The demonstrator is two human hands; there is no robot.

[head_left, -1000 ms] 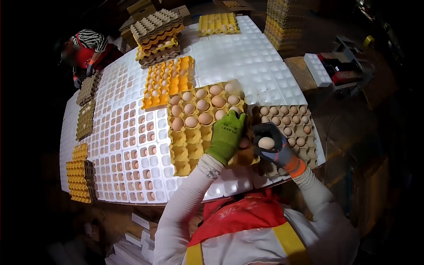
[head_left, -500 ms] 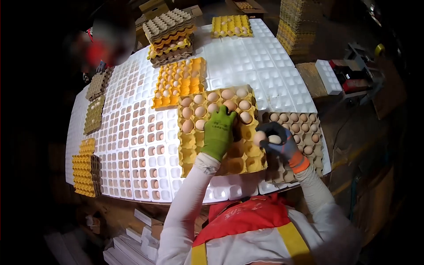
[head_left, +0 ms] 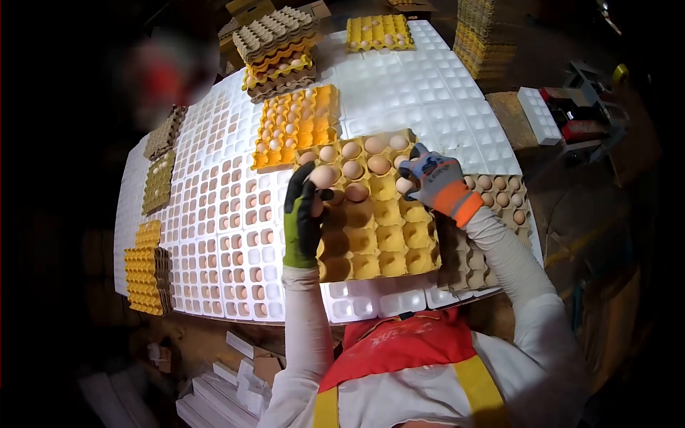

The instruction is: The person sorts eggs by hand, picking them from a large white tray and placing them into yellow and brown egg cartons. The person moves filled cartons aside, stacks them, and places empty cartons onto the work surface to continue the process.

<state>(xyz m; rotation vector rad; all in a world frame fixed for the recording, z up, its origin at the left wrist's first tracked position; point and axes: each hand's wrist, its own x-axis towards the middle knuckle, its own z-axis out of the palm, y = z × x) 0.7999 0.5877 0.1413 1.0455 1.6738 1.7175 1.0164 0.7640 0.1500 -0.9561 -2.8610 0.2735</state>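
Observation:
My left hand (head_left: 303,217), in a green glove with dark palm and fingers, is closed around an egg (head_left: 323,177) above the left side of a yellow egg tray (head_left: 389,239). A second egg (head_left: 316,207) shows against its fingers. My right hand (head_left: 434,177), in a grey and orange glove, reaches over the tray's right edge, fingers curled at a pale egg (head_left: 404,185). Brown and pale eggs fill much of the tray's far rows; the near cups hold none. Below the right forearm is a grey egg tray (head_left: 464,257) with eggs in its far part.
White foam trays (head_left: 242,250) cover the table, many cups at left holding eggs. An orange egg tray (head_left: 314,121), a stack of trays (head_left: 275,36) and a yellow tray (head_left: 382,32) stand farther back. Yellow trays (head_left: 143,278) are piled at left. A blurred person (head_left: 160,78) is at far left.
My left hand has moved from the tray's middle to its left side, now holding eggs. My right hand has gone from the grey tray, where it held two eggs, to the yellow tray's right edge.

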